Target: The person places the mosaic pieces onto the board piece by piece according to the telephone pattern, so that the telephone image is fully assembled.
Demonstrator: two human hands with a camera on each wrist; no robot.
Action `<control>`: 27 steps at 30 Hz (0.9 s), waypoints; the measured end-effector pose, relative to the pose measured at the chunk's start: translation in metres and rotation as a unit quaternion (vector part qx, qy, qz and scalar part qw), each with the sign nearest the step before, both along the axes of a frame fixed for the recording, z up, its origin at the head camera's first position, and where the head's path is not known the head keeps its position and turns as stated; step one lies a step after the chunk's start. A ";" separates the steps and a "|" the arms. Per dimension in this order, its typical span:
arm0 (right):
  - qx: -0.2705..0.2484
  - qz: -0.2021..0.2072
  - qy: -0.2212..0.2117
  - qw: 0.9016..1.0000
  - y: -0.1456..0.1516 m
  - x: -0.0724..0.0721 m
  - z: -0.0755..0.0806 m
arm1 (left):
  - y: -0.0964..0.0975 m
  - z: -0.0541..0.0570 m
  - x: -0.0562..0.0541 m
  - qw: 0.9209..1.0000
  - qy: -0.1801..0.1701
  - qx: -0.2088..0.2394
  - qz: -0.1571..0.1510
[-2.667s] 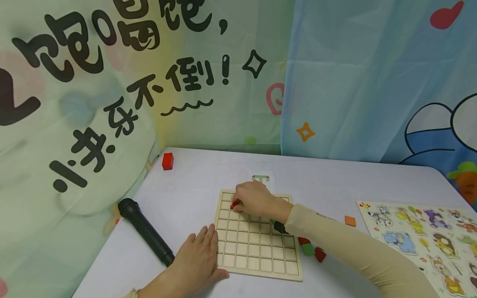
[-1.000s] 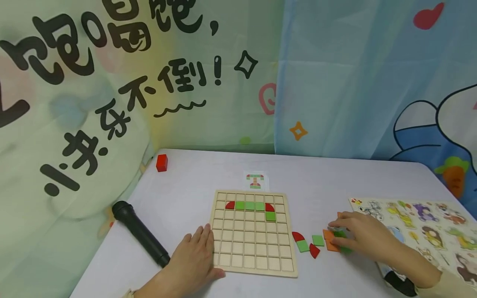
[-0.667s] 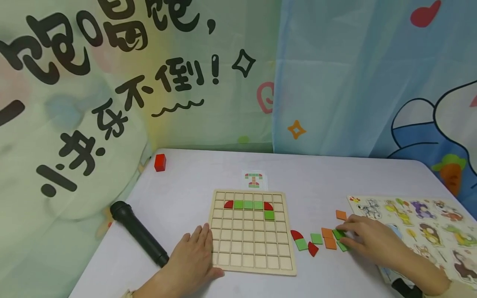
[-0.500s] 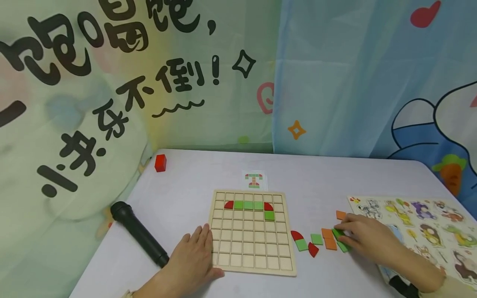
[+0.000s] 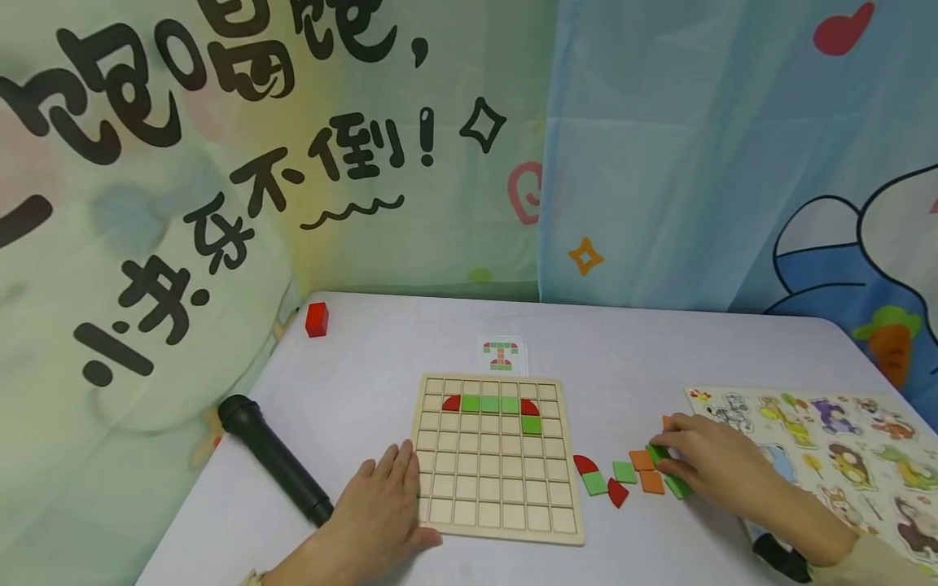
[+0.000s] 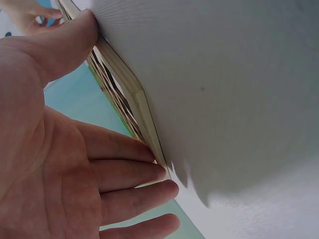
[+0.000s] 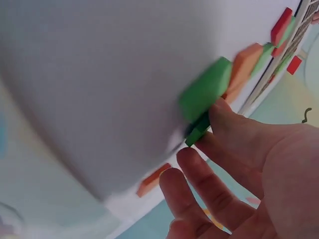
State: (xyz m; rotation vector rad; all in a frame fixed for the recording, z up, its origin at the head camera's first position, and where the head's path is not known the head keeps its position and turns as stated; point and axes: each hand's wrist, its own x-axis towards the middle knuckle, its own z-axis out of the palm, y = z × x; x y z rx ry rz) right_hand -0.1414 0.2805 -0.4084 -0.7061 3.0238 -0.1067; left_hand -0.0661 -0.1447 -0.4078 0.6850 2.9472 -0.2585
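Note:
My left hand lies with straight fingers along the left edge of the wooden grid board; the left wrist view shows its fingertips against the board's side. Between thumb and index finger, my right hand pinches a green square tile, tilted on edge. Another green tile lies right by the thumb. Two orange tiles sit just left of the fingers. On the board, a row of green squares runs between two red quarter-round pieces, with one green square below the right end.
Red quarter-round pieces and green squares lie right of the board. Behind it is a pattern card. A black microphone lies left, a red block far left, and an animal picture board right.
My right hand has left the board, where the red piece now lies, and moved right to the loose tiles. It has tipped up a green tile there. My left hand stays put.

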 end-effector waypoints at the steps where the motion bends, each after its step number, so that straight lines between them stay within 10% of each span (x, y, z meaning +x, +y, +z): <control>1: -0.003 0.005 0.005 1.000 -0.002 -0.001 0.001 | 0.000 0.000 0.000 1.000 0.002 -0.001 -0.001; 9: -0.017 0.046 0.077 0.996 -0.049 0.000 0.017 | 0.000 0.001 0.000 1.000 0.001 -0.009 -0.002; 27: -0.105 0.190 0.065 0.974 -0.195 -0.040 0.020 | -0.001 0.002 0.000 1.000 0.006 -0.013 -0.008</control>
